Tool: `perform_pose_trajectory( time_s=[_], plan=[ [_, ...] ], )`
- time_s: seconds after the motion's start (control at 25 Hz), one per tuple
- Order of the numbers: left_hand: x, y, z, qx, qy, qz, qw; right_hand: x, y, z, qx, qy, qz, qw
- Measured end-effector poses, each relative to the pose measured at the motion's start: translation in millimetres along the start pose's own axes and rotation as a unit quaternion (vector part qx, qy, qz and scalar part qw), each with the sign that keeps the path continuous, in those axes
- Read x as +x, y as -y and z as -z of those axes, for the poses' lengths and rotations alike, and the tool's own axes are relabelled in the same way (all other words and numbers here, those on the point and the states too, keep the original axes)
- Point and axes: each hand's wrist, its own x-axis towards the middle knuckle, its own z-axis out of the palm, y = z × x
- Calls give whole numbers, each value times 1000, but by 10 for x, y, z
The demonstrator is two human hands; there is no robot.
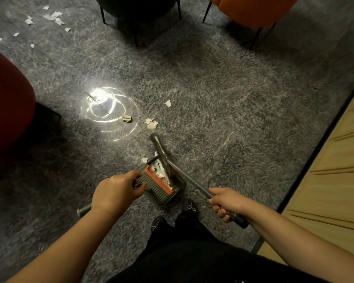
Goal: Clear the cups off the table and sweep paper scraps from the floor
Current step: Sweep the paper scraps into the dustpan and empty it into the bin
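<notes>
The left hand (116,192) grips the back of a grey dustpan (161,185) with an orange comb edge, tilted on the grey floor (223,94) just ahead of the person's feet. The right hand (226,203) is curled around the broom handle (194,185), whose head (158,145) sits at the pan's mouth. White paper scraps (161,170) lie inside the pan; a few more (151,123) rest on the floor just beyond the broom, and a scattered cluster (53,17) lies far off at upper left, near a dark chair (139,7)
</notes>
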Motion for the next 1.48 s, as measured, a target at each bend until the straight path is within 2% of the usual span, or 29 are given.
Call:
perform_pose_trajectory(
  time_s=[0.4, 0.76, 1.08, 1.24, 1.48],
  plan=[
    [-412, 705, 250, -56, -80, 95, 991, -52, 290, -338, 29, -66, 61, 995],
    [-136, 1251, 306, -24, -68, 162, 984, 421, 781, -435, -9, -101, 54, 993],
    [257, 1250, 393, 15, -100, 132, 986, 978, 1225, -616, -128, -42, 5, 991],
    [448, 1197, 444, 29, -75, 141, 987, 1007, 1242, -771, -161, 19, -33, 986],
    [576, 1177, 461, 34, -52, 156, 986, 828, 1500, -745, -180, 80, -40, 980]
  ],
)
